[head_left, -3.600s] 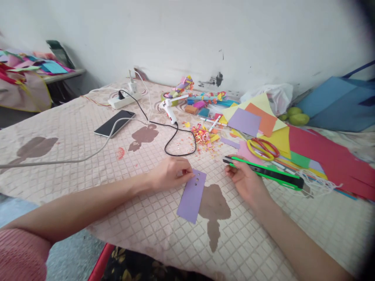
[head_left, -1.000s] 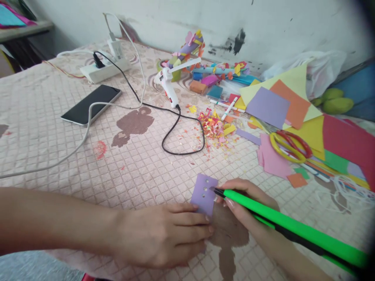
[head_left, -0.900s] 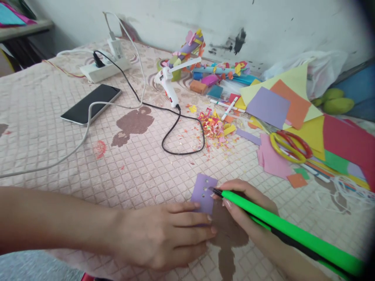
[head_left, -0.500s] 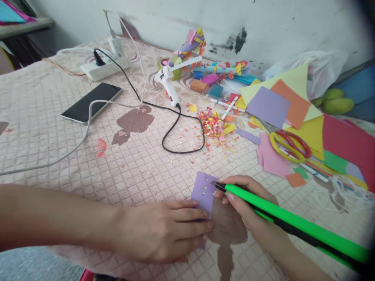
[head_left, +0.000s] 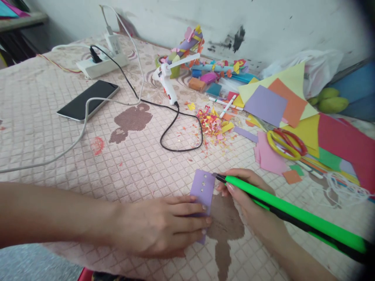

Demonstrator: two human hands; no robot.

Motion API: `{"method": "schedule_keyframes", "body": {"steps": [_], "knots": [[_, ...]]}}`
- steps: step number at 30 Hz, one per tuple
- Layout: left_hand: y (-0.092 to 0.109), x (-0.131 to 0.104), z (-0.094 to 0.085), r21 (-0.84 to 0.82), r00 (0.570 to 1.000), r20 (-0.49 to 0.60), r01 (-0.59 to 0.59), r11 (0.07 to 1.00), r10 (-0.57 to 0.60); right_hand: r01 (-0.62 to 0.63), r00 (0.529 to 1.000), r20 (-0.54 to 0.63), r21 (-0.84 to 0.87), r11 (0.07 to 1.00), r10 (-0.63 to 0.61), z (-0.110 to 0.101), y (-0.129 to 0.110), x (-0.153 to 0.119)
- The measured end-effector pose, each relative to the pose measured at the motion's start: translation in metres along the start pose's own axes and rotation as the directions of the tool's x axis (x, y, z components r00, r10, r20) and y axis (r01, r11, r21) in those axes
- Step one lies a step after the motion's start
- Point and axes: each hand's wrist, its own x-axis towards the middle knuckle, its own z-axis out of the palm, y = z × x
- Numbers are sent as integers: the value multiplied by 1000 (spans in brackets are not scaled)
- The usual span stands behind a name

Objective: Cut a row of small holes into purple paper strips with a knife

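A rectangular, three-holed purple strip (head_left: 206, 194) lies on textured cloth (head_left: 140, 171) under the left hand (head_left: 164, 225), its grip flat and slightly spread, while the right hand (head_left: 250, 209) pinches a long green cutter (head_left: 293, 210)

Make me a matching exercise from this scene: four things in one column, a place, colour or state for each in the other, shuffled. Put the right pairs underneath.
Things
1. Knife
2. Paper strip
3. Phone
4. Glue gun

Places, colours, states
A. Crossed by a pale cable
B. Mostly white
C. Held in the right hand
D. Partly covered by the left hand

Right pairs: 1-C, 2-D, 3-A, 4-B
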Motion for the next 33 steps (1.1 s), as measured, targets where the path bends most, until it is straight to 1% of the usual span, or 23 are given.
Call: {"method": "schedule_keyframes", "body": {"steps": [2,6,8,12,16,18,20,23,26,28,33], "knots": [[0,0,-1,12,1000,1,1,1000,-1,17,1000,-7,-26,1000,-17,0,1,0],[-1,1,-1,29,993,-83,-83,996,85,48,999,-8,-49,998,-48,2,-3,1],[-1,1,0,21,988,-111,-103,994,105,67,998,8,-46,997,-66,3,-7,1],[-1,2,1,17,992,-101,-81,997,82,89,995,51,-94,992,-84,7,-15,0],[-2,2,0,8,993,-87,-85,996,85,138,990,25,-132,982,-135,9,-16,-2],[-2,2,-2,4,992,-88,-89,996,89,152,988,39,-154,976,-148,9,-15,-4],[-3,3,-2,-6,989,-108,-99,995,98,160,986,79,-171,972,-148,9,-15,-5],[-4,3,-2,-19,983,-144,-116,993,112,199,978,105,-168,966,-183,9,-16,-6],[-4,3,0,-11,986,-147,-80,997,77,243,967,128,-176,954,-222,10,-20,-5],[-4,3,1,5,988,-144,-55,998,55,253,960,172,-203,946,-220,10,-21,-5],[-4,4,-1,14,986,-151,-73,997,74,244,957,220,-246,938,-191,8,-22,-7]]}}
